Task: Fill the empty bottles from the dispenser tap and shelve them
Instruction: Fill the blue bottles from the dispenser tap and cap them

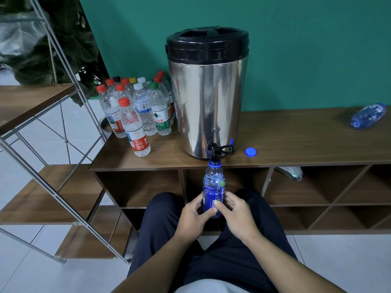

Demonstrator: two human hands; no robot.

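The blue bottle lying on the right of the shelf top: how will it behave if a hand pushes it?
The blue bottle lies on its side, so it probably rolls. It looks crumpled and thin, so it is likely light and dents easily.

Both forearms forward, left hand (193,214) and right hand (237,214) facing, fingers (220,205) curled inward.

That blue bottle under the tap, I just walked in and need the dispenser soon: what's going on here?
A seated person holds the blue bottle with both hands, left hand and right hand, its open mouth up under the dispenser's tap. Its blue cap lies on the cabinet top. A group of capped bottles stands left of the dispenser, and another blue bottle lies at the far right.
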